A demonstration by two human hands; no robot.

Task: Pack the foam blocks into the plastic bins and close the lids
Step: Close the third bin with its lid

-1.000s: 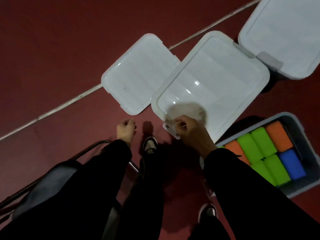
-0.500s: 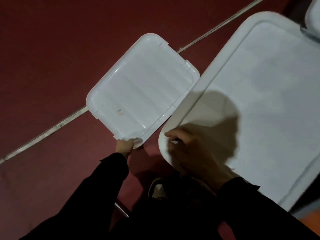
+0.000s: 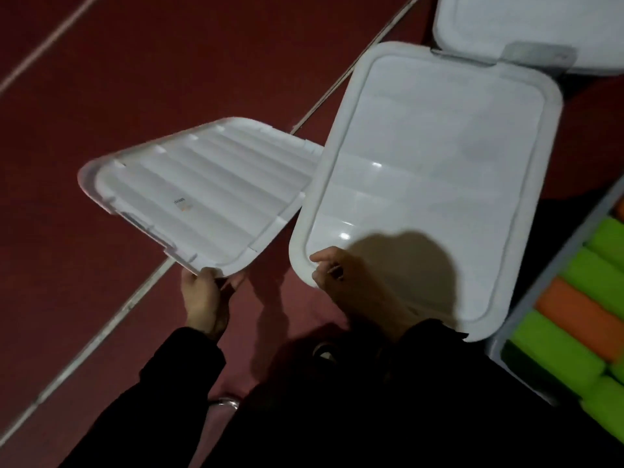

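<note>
A lid (image 3: 202,194) in each hand

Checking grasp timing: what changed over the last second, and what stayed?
The left hand, free and curled a second ago, has gripped the smaller lid by its near corner and tipped it up off the floor. The right hand keeps hold of the larger lid at its near corner. The foam blocks remain in the bin.

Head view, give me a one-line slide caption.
Left hand and right hand each grip a white lid beside a bin of foam blocks.
</note>
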